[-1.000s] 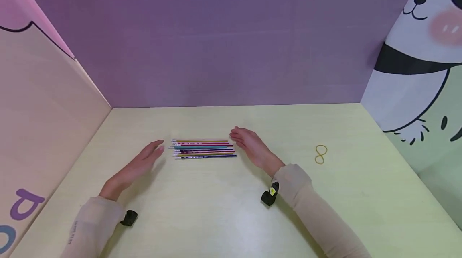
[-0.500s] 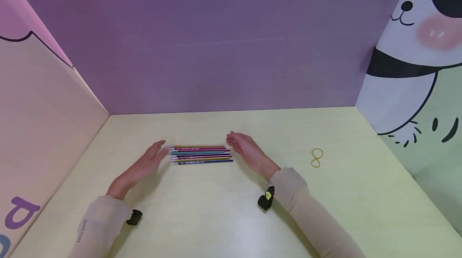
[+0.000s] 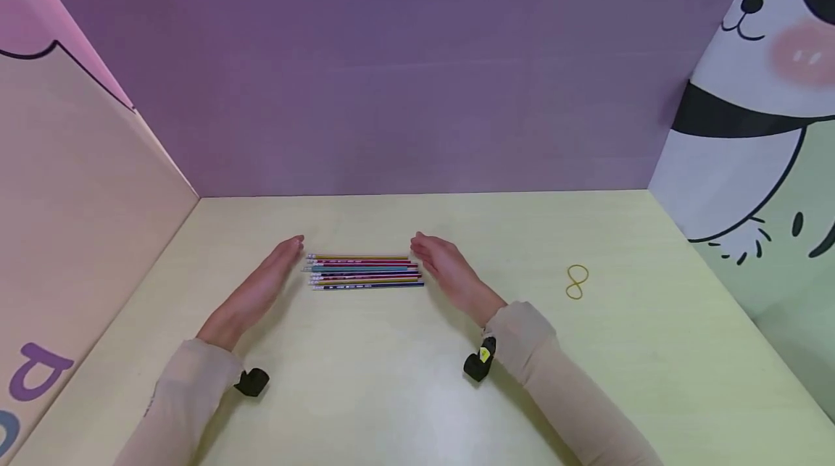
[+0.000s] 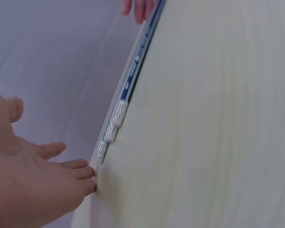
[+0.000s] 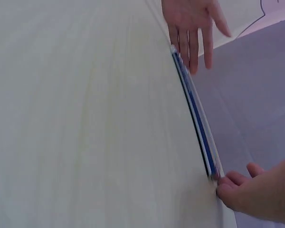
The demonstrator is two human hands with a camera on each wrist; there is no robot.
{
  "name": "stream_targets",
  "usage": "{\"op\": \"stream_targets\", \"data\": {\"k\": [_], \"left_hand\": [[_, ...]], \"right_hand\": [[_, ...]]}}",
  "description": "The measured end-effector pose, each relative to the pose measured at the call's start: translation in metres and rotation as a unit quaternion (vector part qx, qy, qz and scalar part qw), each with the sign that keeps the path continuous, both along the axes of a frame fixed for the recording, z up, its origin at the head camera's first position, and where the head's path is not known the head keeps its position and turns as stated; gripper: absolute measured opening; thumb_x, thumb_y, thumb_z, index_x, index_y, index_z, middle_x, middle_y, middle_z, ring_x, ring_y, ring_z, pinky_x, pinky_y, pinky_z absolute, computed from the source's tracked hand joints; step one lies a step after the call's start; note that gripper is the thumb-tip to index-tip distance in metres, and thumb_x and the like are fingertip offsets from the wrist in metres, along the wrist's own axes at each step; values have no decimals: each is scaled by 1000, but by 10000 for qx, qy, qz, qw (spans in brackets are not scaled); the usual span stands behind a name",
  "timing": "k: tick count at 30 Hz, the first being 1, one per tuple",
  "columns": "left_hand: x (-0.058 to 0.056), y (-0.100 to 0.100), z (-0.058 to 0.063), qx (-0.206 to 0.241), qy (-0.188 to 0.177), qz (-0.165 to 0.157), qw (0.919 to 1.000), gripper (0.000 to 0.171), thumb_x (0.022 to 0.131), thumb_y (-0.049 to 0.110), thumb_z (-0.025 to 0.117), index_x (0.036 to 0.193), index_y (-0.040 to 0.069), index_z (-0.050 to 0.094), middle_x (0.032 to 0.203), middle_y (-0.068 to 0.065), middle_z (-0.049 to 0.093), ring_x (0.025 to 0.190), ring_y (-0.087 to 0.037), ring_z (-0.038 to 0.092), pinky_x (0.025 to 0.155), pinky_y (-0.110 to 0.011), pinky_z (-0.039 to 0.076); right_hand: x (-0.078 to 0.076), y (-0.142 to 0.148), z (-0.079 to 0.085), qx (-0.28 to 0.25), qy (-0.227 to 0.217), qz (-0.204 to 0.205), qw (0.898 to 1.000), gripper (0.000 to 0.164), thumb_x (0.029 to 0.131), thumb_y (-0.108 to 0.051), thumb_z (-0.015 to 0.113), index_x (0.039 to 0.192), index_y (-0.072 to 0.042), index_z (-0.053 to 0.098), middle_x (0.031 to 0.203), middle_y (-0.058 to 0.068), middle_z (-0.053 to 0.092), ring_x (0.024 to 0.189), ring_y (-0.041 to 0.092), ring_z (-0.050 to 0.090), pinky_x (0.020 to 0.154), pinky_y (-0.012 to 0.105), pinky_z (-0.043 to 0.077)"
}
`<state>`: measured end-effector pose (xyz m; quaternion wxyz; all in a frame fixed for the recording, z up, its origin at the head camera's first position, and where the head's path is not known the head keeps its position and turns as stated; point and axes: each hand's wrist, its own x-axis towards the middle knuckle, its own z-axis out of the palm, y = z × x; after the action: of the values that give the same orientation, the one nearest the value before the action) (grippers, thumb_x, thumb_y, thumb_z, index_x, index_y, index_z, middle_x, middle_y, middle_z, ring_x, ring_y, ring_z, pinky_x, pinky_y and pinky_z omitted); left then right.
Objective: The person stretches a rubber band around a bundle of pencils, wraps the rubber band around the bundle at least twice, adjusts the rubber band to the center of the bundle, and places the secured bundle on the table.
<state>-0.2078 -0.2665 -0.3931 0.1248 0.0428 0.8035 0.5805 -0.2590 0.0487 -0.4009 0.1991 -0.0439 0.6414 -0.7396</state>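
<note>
Several pencils (image 3: 365, 274) lie side by side on the pale table, eraser ends to the left. At that end my left hand (image 3: 261, 292) stands on edge, palm turned toward the erasers, fingers straight. Opposite it, my right hand (image 3: 454, 274) is held at the other ends of the pencils, its fingers extended and slightly bent. In the right wrist view those fingertips (image 5: 225, 183) are right by the pencil ends; whether they touch cannot be told. Neither hand grips anything. A yellow rubber band (image 3: 577, 282), twisted into a figure eight, lies to the right.
The pale table (image 3: 365, 393) meets a purple wall (image 3: 417, 75) at the back. Printed panels close it in on the left (image 3: 72, 183) and right (image 3: 770, 176). Small black cameras are strapped at both wrists.
My left hand has turned more upright, its fingers now together and pointing farther forward along the eraser ends. The right hand stays about where it was. The head view has shifted slightly.
</note>
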Motion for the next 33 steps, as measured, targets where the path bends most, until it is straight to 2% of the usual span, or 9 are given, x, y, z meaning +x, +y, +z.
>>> {"op": "stream_targets", "data": {"k": [3, 6, 10, 17, 20, 26, 33], "left_hand": [[-4, 3, -4, 655, 29, 29, 9978, 77, 107, 55, 22, 159, 6, -6, 165, -17, -5, 152, -32, -6, 122, -51, -6], [-5, 4, -6, 1275, -4, 175, 9917, 77, 107, 54, 22, 158, 3, -4, 165, -19, -4, 153, -31, -6, 122, -45, -8], [-7, 9, -9, 1764, -38, 322, 9838, 76, 107, 52, 23, 158, 1, -1, 165, -19, -5, 153, -29, -6, 123, -41, -7], [-4, 12, -10, 1945, -59, 317, 9804, 74, 108, 52, 22, 158, 2, 1, 166, -16, -5, 153, -27, -7, 123, -39, -6], [-2, 13, -10, 2094, -108, 375, 9770, 75, 108, 52, 24, 158, 1, 2, 166, -15, -5, 153, -26, -6, 123, -37, -5], [-3, 16, -9, 2319, -154, 391, 9718, 75, 108, 51, 25, 157, -1, 2, 166, -14, -5, 153, -24, -6, 123, -36, -4], [-5, 16, -8, 2364, -175, 344, 9709, 76, 108, 51, 24, 157, -3, 1, 166, -15, -6, 153, -25, -7, 123, -38, -4]], "right_hand": [[4, -5, 0, -78, -68, -86, 9999, 57, 106, -34, 46, 147, 4, 39, 153, 19, 41, 143, 29, 37, 121, 38, 24], [7, -10, 0, -210, -82, -203, 9995, 59, 105, -36, 46, 147, 5, 38, 153, 19, 41, 143, 29, 37, 121, 37, 24], [8, -12, -4, -478, -55, -426, 9979, 61, 105, -39, 44, 145, 7, 40, 151, 21, 42, 143, 30, 38, 121, 38, 24], [10, -16, -9, -859, -62, -630, 9943, 62, 105, -40, 43, 143, 10, 41, 150, 22, 42, 142, 30, 38, 121, 38, 24], [12, -17, -9, -947, -137, -678, 9931, 62, 105, -39, 45, 146, 7, 37, 152, 22, 40, 143, 29, 37, 120, 37, 26], [14, -17, -8, -972, -151, -644, 9931, 65, 103, -38, 48, 152, -1, 25, 156, 20, 34, 146, 28, 31, 120, 37, 26], [7, -18, -7, -910, -90, -705, 9933, 63, 102, -37, 49, 149, 0, 27, 152, 23, 38, 144, 30, 34, 121, 38, 24]]}}
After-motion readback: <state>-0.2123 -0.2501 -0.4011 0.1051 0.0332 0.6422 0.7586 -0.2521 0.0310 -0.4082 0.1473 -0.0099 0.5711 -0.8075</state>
